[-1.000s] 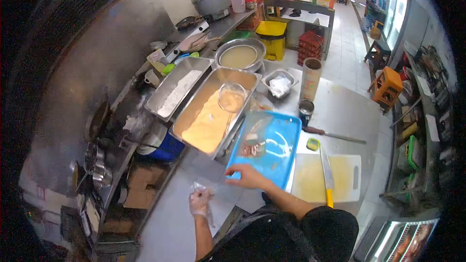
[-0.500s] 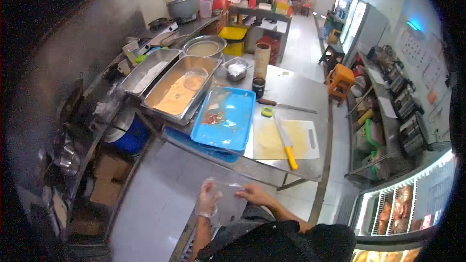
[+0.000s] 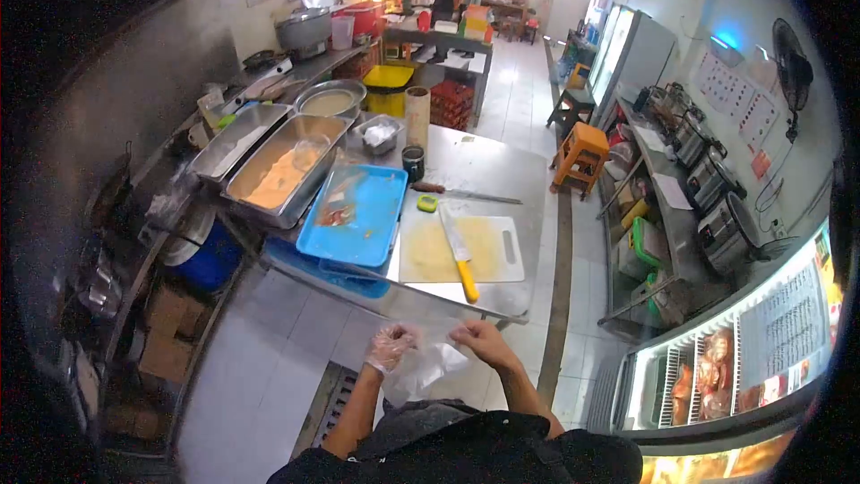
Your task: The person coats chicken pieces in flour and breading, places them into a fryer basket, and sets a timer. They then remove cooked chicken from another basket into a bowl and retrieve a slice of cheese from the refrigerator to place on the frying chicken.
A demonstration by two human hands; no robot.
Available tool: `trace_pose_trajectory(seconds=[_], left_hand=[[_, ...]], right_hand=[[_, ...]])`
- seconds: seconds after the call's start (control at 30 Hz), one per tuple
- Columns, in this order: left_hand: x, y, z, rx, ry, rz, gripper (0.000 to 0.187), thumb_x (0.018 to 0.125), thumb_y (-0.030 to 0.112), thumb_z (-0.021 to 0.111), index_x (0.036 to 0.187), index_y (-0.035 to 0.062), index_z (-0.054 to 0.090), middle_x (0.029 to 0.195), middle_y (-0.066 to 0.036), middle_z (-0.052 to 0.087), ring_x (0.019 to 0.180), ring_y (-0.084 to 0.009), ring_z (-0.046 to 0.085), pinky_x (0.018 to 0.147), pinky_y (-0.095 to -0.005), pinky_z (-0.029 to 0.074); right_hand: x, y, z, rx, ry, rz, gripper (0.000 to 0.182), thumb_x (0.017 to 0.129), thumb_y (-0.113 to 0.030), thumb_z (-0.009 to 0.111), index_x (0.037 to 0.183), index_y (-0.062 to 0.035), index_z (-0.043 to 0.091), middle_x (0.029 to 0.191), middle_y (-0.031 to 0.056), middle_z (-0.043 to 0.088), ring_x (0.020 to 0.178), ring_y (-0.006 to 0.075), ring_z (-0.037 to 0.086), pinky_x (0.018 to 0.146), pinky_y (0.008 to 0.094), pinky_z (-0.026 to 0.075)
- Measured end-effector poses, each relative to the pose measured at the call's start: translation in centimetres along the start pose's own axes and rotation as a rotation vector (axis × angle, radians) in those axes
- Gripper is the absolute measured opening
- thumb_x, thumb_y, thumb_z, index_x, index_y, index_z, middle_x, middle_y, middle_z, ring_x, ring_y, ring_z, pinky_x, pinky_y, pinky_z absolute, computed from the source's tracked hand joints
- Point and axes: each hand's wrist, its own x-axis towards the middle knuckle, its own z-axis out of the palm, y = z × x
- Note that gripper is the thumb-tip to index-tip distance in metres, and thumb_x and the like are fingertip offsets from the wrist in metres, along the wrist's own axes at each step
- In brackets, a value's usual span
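A long commercial kitchen runs away from the camera, tiled floor down the middle, a steel desk (image 3: 502, 175) at the left with trays along it and a lit display fridge (image 3: 743, 358) at the lower right. The person now stands clear of the desk's near edge; a second ago the right hand was on the blue tray (image 3: 354, 215), and since then both hands have drawn back to the body. The left hand (image 3: 391, 348), in a thin clear glove, and the bare right hand (image 3: 477, 341) each pinch a side of a clear plastic bag (image 3: 428, 366), held low over the floor in front of the apron. Judging by that, the work has gone from the tray to opening or spreading the bag.

On the desk the knife (image 3: 459, 253) lies untouched on the cutting board (image 3: 461, 249), beside the blue tray with its few reddish pieces.

The bag is so clear that its mouth and contents cannot be made out. The finger grip is small and blurred. The desk's near edge hides what lies beneath it.
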Motion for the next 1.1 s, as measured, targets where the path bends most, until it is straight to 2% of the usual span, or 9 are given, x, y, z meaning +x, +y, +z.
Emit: trace_pose_trajectory(seconds=[0.07, 0.1, 0.17, 0.3, 0.53, 0.6, 0.8, 1.0, 1.1], left_hand=[[-0.9, 1.8, 3.0, 0.070, 0.005, -0.052, 0.006, 0.080, 0.008, 0.060, 0.082, 0.0029, 0.058, 0.075, -0.002, 0.058, 0.069, -0.0104, 0.054, 0.064, -0.0242, 0.046], [-0.2, -0.5, 3.4, -0.055, -0.086, 0.016, 0.007, 0.081, 0.010, 0.060, 0.083, 0.0027, 0.058, 0.075, -0.002, 0.058, 0.069, -0.0100, 0.054, 0.065, -0.0238, 0.046], [0.7, -2.2, 4.7, 0.072, -0.111, -0.007, 0.008, 0.081, 0.011, 0.060, 0.084, 0.0031, 0.058, 0.075, -0.002, 0.059, 0.070, -0.0099, 0.054, 0.065, -0.0238, 0.046], [-0.5, 0.1, 7.7, 0.474, -0.167, -0.048, 0.015, 0.081, 0.016, 0.061, 0.087, 0.0026, 0.059, 0.076, -0.003, 0.061, 0.070, -0.0106, 0.056, 0.064, -0.0253, 0.047], [-2.4, -0.7, 11.9, 0.601, -0.083, 0.029, 0.020, 0.080, 0.021, 0.061, 0.087, 0.0024, 0.063, 0.073, -0.006, 0.062, 0.066, -0.0129, 0.057, 0.061, -0.0279, 0.046], [-2.3, -2.0, 12.4, 0.537, -0.090, 0.004, 0.019, 0.079, 0.022, 0.062, 0.085, 0.0036, 0.063, 0.072, -0.005, 0.063, 0.065, -0.0121, 0.056, 0.060, -0.0274, 0.046], [-3.0, 1.4, 14.4, 0.822, -0.159, 0.024, 0.021, 0.079, 0.023, 0.063, 0.085, 0.0034, 0.063, 0.071, -0.004, 0.062, 0.064, -0.0104, 0.055, 0.059, -0.0257, 0.045], [-2.6, 0.8, 15.2, 0.681, -0.203, 0.037, 0.019, 0.079, 0.021, 0.063, 0.085, 0.0027, 0.062, 0.072, -0.004, 0.062, 0.064, -0.0109, 0.055, 0.060, -0.0259, 0.046], [-2.7, 0.0, 15.1, 0.605, -0.168, 0.002, 0.020, 0.080, 0.022, 0.063, 0.086, 0.0026, 0.062, 0.073, -0.005, 0.062, 0.065, -0.0114, 0.055, 0.061, -0.0259, 0.046]], right_hand=[[-1.0, 0.6, -1.9, 0.082, 0.028, -0.071, 0.020, 0.080, -0.017, 0.061, 0.088, 0.0008, 0.061, 0.075, -0.0014, 0.059, 0.074, 0.0082, 0.052, 0.069, 0.0242, 0.042], [-2.1, 0.1, -2.8, 0.022, 0.084, -0.102, 0.020, 0.079, -0.016, 0.063, 0.089, 0.0007, 0.061, 0.075, -0.0009, 0.059, 0.074, 0.0084, 0.053, 0.068, 0.0240, 0.043], [-3.3, 0.8, -4.6, -0.019, 0.140, -0.128, 0.019, 0.078, -0.015, 0.064, 0.089, 0.0006, 0.061, 0.075, -0.0003, 0.060, 0.073, 0.0086, 0.054, 0.068, 0.0237, 0.043], [-4.7, 3.6, -7.5, 0.068, 0.024, 0.013, 0.020, 0.078, -0.017, 0.065, 0.087, 0.0001, 0.061, 0.074, 0.0003, 0.059, 0.070, 0.0067, 0.053, 0.065, 0.0212, 0.043], [-6.9, 4.0, -10.1, 0.089, -0.093, -0.011, 0.017, 0.080, -0.017, 0.063, 0.081, 0.0000, 0.062, 0.070, -0.0002, 0.057, 0.066, 0.0064, 0.052, 0.060, 0.0217, 0.043], [-7.0, 4.7, -10.9, -0.103, -0.163, -0.032, 0.017, 0.080, -0.016, 0.063, 0.083, 0.0005, 0.061, 0.071, -0.0003, 0.057, 0.067, 0.0067, 0.052, 0.061, 0.0217, 0.043], [-8.7, 7.2, -11.4, -0.036, -0.109, -0.015, 0.016, 0.080, -0.016, 0.062, 0.079, -0.0001, 0.062, 0.066, -0.0006, 0.056, 0.063, 0.0067, 0.050, 0.058, 0.0218, 0.041], [-10.3, 7.2, -11.8, -0.093, -0.039, 0.068, 0.017, 0.079, -0.017, 0.063, 0.075, -0.0002, 0.062, 0.063, -0.0016, 0.054, 0.060, 0.0058, 0.047, 0.055, 0.0217, 0.039], [-10.7, 7.9, -11.7, 0.085, 0.005, -0.096, 0.020, 0.078, -0.019, 0.064, 0.072, -0.0012, 0.059, 0.062, -0.0028, 0.052, 0.059, 0.0053, 0.045, 0.054, 0.0210, 0.037]])
